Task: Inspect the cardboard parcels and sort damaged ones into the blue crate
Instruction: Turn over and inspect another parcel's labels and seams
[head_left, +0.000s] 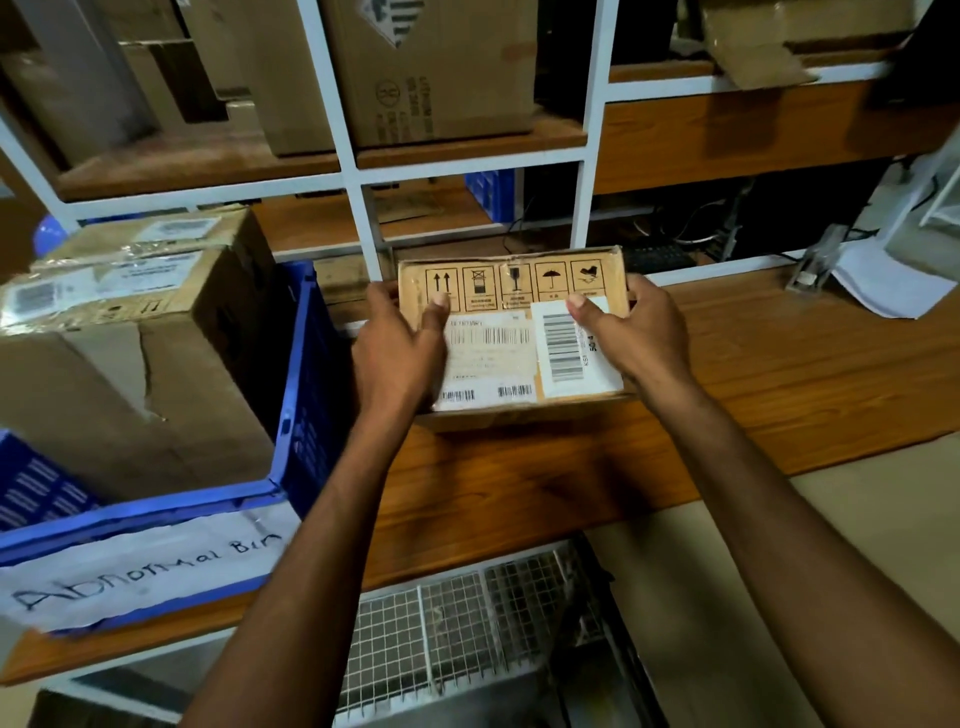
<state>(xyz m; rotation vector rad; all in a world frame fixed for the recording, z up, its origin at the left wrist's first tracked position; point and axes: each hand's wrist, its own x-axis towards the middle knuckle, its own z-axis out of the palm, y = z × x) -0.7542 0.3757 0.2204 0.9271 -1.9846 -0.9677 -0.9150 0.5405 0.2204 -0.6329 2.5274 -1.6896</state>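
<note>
The shelving rack (470, 171) fills the background beyond the person's fingertips, its upper shelves holding several brown cartons (431, 73); whether those count as parcels still to be checked cannot be told from here.

Off to the outer side of the left fingers sits the blue crate (306, 364), labelled "Abnormal Bin" on a white paper strip (140, 571). It already holds a large torn carton (135, 374) with a visible rip down its near face, and a second taped box (156, 244) lies on top of that. So at least part of the sorting appears done.

The wooden bench (753, 364) runs beneath both hands and out past the right fingers.

Between the two hands, tilted up toward the camera, is the small cardboard parcel (511, 322), apparently raised off the bench. The left hand (400, 353) clasps its left edge with the thumb pressed over the top face near the handling symbols; the right hand (639, 332) grips the right edge, thumb resting on the barcode label (563, 348). Both sets of fingers are closed around the parcel.

This looks like the inspection step. The parcel's top edge seems a little scuffed and the tape wrinkled, but no clear tear shows, so its destination is undecided. Left to do, by this judgement: rule on this parcel, then place it accordingly.
</note>
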